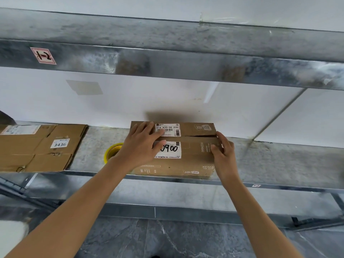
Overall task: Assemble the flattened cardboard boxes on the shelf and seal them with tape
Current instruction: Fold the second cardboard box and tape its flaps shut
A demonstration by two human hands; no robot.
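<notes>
Already squared up, the brown box (195, 157) bears two white labels (168, 129).

bright, even light | soft shadows | wide-angle edge bending | slight blur

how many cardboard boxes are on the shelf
2: one assembled brown cardboard box at centre; one flattened brown cardboard box at left, possibly more hidden beneath it.

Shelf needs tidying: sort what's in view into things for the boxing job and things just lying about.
For the job: box under left hand and right hand; flat cardboard; tape roll.
Lying about: red-edged sticker; small tag.
</notes>
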